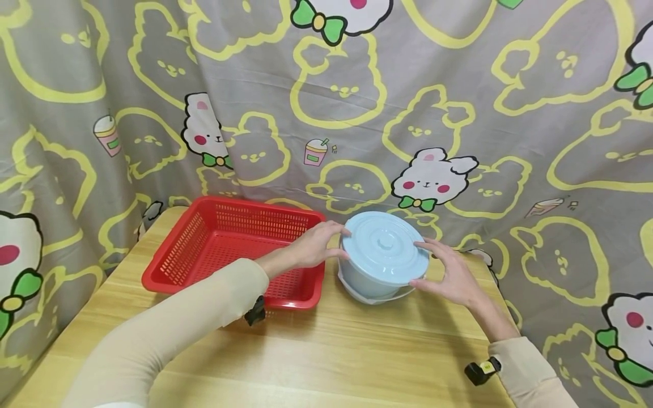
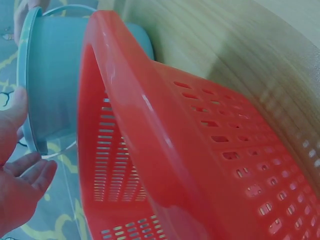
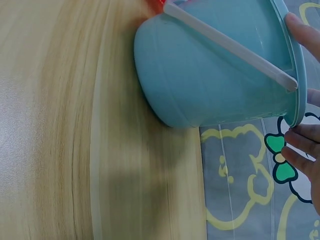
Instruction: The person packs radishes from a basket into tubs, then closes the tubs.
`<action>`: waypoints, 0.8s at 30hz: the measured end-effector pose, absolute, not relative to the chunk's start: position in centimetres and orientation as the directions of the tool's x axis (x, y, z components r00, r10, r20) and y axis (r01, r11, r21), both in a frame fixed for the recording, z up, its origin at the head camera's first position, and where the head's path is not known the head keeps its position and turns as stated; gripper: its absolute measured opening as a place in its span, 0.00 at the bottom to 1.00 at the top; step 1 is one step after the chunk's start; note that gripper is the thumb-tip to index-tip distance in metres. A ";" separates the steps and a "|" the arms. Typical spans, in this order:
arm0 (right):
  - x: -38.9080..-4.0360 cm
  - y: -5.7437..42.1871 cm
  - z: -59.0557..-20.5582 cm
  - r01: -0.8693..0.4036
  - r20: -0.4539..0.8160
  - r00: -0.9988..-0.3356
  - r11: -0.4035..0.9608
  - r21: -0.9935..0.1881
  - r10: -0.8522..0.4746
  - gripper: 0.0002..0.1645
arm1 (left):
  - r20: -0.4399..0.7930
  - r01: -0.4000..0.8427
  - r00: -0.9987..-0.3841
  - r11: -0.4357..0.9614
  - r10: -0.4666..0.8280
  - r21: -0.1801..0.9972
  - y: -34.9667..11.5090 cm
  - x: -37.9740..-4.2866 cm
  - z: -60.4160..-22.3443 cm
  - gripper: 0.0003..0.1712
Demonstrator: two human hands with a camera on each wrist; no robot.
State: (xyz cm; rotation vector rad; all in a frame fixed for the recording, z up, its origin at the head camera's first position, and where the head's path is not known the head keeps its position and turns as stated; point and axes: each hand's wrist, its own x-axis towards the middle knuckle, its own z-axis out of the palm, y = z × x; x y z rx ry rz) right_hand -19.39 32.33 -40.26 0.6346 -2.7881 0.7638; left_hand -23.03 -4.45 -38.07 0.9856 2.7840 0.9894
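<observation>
A light-blue round bucket (image 1: 367,282) with a matching lid (image 1: 385,247) stands upright on the table. The lid has a small central knob and sits over the bucket's mouth. My left hand (image 1: 321,245) holds the lid's left edge, thumb and fingers spread along the rim. Opposite it, my right hand (image 1: 449,273) holds the right edge, its thumb at the near side. The bucket's pale handle (image 3: 230,45) hangs down along its side. In the left wrist view, the bucket (image 2: 60,75) is partly hidden behind a red basket (image 2: 150,135).
Left of the bucket, the red perforated basket (image 1: 234,203) rests on the wooden table (image 1: 326,362), with my left forearm reaching across it. A grey patterned curtain (image 1: 255,85) hangs behind and on both sides of the table.
</observation>
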 end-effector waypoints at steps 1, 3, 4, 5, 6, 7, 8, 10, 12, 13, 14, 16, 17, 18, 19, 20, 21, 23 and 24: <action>-19.4 32.3 -40.3 -0.448 0.280 -0.892 0.777 -0.442 -0.355 0.52 | 0.174 0.556 -0.800 0.601 0.574 0.574 -4.5 -23.0 -38.1 0.32; -19.4 32.2 -40.3 -0.448 0.280 -0.892 0.779 -0.439 -0.355 0.52 | 0.175 0.558 -0.801 0.606 0.573 0.567 -4.5 -23.0 -38.1 0.32; -19.5 32.2 -40.4 -0.449 0.283 -0.891 0.779 -0.438 -0.355 0.52 | 0.177 0.559 -0.801 0.608 0.573 0.563 -4.5 -23.0 -38.1 0.32; -19.5 32.2 -40.4 -0.450 0.284 -0.891 0.778 -0.440 -0.355 0.52 | 0.175 0.558 -0.802 0.610 0.571 0.562 -4.5 -23.1 -38.0 0.32; -19.6 32.2 -40.5 -0.449 0.284 -0.891 0.777 -0.442 -0.354 0.52 | 0.176 0.559 -0.802 0.613 0.571 0.559 -4.6 -23.1 -38.0 0.32; -19.6 32.2 -40.5 -0.449 0.284 -0.891 0.774 -0.446 -0.354 0.52 | 0.177 0.559 -0.802 0.614 0.570 0.557 -4.6 -23.1 -37.9 0.33; -19.6 32.1 -40.5 -0.448 0.281 -0.892 0.771 -0.453 -0.354 0.52 | 0.171 0.553 -0.805 0.617 0.568 0.560 -4.7 -23.1 -37.8 0.33; -19.5 32.1 -40.5 -0.447 0.273 -0.893 0.764 -0.466 -0.357 0.52 | 0.155 0.536 -0.814 0.623 0.559 0.570 -4.9 -23.0 -37.7 0.34; -19.4 32.1 -40.4 -0.444 0.263 -0.895 0.759 -0.476 -0.359 0.53 | 0.134 0.508 -0.829 0.631 0.542 0.587 -5.2 -22.8 -37.5 0.35; -19.4 32.1 -40.3 -0.443 0.259 -0.896 0.756 -0.483 -0.360 0.53 | 0.124 0.492 -0.837 0.636 0.532 0.595 -5.3 -22.7 -37.4 0.36; -19.3 32.1 -40.3 -0.442 0.257 -0.897 0.753 -0.488 -0.359 0.53 | 0.113 0.477 -0.845 0.642 0.522 0.601 -5.6 -22.6 -37.3 0.36; -19.2 32.1 -40.2 -0.442 0.262 -0.897 0.751 -0.491 -0.356 0.52 | 0.102 0.455 -0.858 0.651 0.504 0.608 -6.0 -22.4 -37.1 0.37; -19.1 32.1 -40.1 -0.443 0.267 -0.896 0.750 -0.491 -0.355 0.51 | 0.101 0.447 -0.863 0.654 0.495 0.610 -6.3 -22.3 -36.9 0.37; -19.0 32.0 -40.0 -0.446 0.274 -0.895 0.750 -0.489 -0.353 0.50 | 0.099 0.440 -0.867 0.658 0.488 0.611 -6.6 -22.1 -36.7 0.36; -18.9 32.0 -39.9 -0.449 0.280 -0.893 0.752 -0.483 -0.353 0.50 | 0.102 0.438 -0.870 0.659 0.483 0.612 -6.9 -22.0 -36.5 0.36; -18.9 31.9 -39.8 -0.452 0.286 -0.891 0.754 -0.477 -0.353 0.49 | 0.106 0.435 -0.872 0.659 0.477 0.614 -7.2 -21.9 -36.2 0.35; -18.8 31.8 -39.6 -0.456 0.294 -0.888 0.756 -0.470 -0.354 0.48 | 0.109 0.431 -0.875 0.656 0.471 0.620 -7.6 -21.7 -36.0 0.34; -18.6 31.6 -39.3 -0.467 0.312 -0.881 0.760 -0.453 -0.355 0.47 | 0.123 0.429 -0.879 0.649 0.461 0.629 -8.2 -21.4 -35.4 0.33; -18.5 31.4 -39.0 -0.469 0.318 -0.879 0.761 -0.448 -0.355 0.47 | 0.130 0.427 -0.881 0.647 0.455 0.631 -8.6 -21.2 -35.2 0.32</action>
